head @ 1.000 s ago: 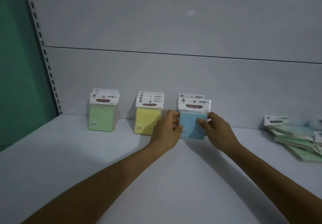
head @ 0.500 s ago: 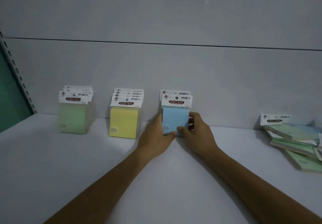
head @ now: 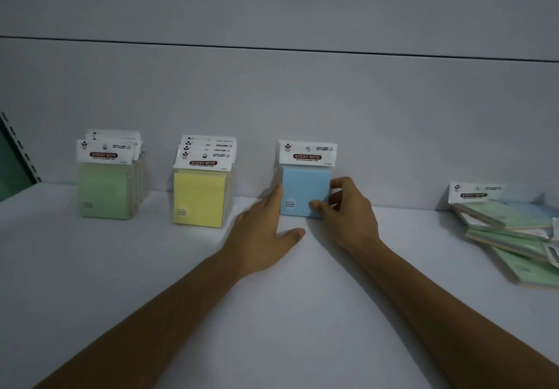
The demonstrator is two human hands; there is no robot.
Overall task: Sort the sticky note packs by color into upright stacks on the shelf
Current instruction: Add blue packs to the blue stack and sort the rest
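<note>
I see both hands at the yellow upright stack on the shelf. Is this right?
Not quite. The head view shows the left hand and the right hand at the blue stack on the shelf; the yellow stack stands untouched to its left.

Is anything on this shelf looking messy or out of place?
Yes: the loose pile at the right end of the shelf lies flat, fanned and overlapping, greens mixed with a bluish one. The green stack, yellow stack and blue stack stand upright and tidy.
</note>
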